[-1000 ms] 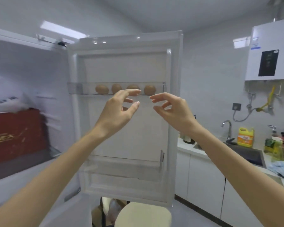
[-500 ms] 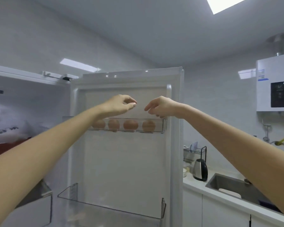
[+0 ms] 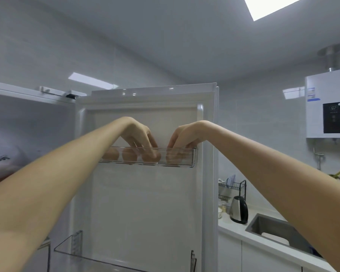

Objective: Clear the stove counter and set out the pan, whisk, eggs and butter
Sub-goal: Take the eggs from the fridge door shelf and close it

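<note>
Head view: left hand (image 3: 137, 132) and right hand (image 3: 186, 134) each curl their grip round eggs (image 3: 129, 156) in the door shelf (image 3: 191, 157).

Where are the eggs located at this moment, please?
In the head view, the eggs lie in a row in the clear top shelf of the open fridge door, where the left hand and right hand reach in.

No wording can be read in this kitchen view. At 3 o'clock, a white wall heater (image 3: 328, 124) carries a blue label (image 3: 312, 94) and a black panel (image 3: 334, 117) with a small emblem, all too blurred to make out; at 9 o'clock, dark characters on a white bag (image 3: 2, 146) are illegible.
</note>
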Action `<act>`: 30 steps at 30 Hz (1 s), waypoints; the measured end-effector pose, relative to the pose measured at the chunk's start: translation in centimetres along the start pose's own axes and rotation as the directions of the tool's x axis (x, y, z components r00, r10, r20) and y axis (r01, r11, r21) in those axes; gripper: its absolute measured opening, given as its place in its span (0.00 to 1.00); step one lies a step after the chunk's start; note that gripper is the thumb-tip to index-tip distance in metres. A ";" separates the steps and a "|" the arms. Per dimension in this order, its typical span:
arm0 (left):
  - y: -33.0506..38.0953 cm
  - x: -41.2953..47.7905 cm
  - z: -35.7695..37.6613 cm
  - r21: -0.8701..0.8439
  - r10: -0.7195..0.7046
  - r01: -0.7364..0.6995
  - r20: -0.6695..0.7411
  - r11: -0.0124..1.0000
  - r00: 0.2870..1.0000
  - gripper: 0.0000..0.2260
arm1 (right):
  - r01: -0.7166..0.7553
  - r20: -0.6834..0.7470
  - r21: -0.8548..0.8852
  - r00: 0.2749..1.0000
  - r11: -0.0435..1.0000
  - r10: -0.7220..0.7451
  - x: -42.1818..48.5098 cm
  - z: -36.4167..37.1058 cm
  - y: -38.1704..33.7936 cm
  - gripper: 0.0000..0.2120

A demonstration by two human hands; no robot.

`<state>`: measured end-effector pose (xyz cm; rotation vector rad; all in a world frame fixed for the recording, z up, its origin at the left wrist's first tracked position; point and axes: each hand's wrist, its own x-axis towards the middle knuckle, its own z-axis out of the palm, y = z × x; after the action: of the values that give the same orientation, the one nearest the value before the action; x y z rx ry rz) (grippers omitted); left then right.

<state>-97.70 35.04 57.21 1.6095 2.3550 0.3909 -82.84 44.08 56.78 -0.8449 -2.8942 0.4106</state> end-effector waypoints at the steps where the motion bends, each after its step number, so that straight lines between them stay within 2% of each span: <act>1: 0.0 0.1 0.2 -0.008 0.006 -0.006 0.006 1.000 1.000 0.20 | -0.010 0.005 -0.004 1.000 1.000 0.010 0.1 0.0 0.0 0.21; 5: -0.2 0.0 0.7 -0.032 0.020 -0.019 0.030 0.999 0.999 0.20 | -0.053 0.037 -0.028 0.998 0.998 0.054 0.5 0.0 -0.2 0.23; 10: -0.6 -0.1 1.2 -0.060 0.061 -0.064 -0.059 0.996 0.996 0.20 | -0.090 0.009 -0.019 0.996 0.996 0.090 0.8 0.2 -0.4 0.24; 14: -0.9 -0.6 1.2 -0.110 0.134 -0.163 -0.231 0.981 0.964 0.20 | -0.075 -0.054 0.008 0.996 0.997 0.076 0.5 0.4 -0.4 0.25; 17: -0.8 -1.3 1.4 -0.145 0.192 -0.262 -0.374 0.954 0.907 0.21 | -0.051 -0.133 0.025 0.990 0.998 0.054 0.1 0.7 -0.3 0.23; 19: -0.7 -1.7 1.9 -0.165 0.220 -0.328 -0.465 0.930 0.857 0.21 | -0.021 -0.238 0.022 0.971 1.000 0.026 -0.1 1.2 0.0 0.19; 22: -0.3 -2.3 2.6 -0.155 0.232 -0.410 -0.625 0.899 0.745 0.21 | 0.029 -0.446 0.005 0.895 1.000 -0.024 -0.8 2.0 0.4 0.07; 25: 0.4 -3.4 3.2 -0.127 0.201 -0.458 -0.774 0.880 0.600 0.21 | 0.142 -0.609 0.075 0.791 0.987 -0.068 -2.2 2.6 0.8 0.10; 26: 0.7 -3.9 3.3 -0.110 0.202 -0.473 -0.804 0.874 0.560 0.21 | 0.198 -0.676 0.098 0.733 0.975 -0.081 -2.7 2.8 1.0 0.08; 28: 1.5 -4.9 3.9 -0.076 0.231 -0.518 -0.833 0.852 0.503 0.20 | 0.258 -0.796 0.120 0.602 0.959 -0.062 -4.3 2.9 1.3 0.11; 30: 2.6 -5.9 4.6 -0.058 0.275 -0.568 -0.832 0.821 0.482 0.20 | 0.298 -0.866 0.126 0.498 0.946 -0.042 -6.2 3.0 1.7 0.13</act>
<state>-91.75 30.75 54.24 2.1169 2.0923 1.8904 -77.21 41.43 53.30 -0.4776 -1.8834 0.2316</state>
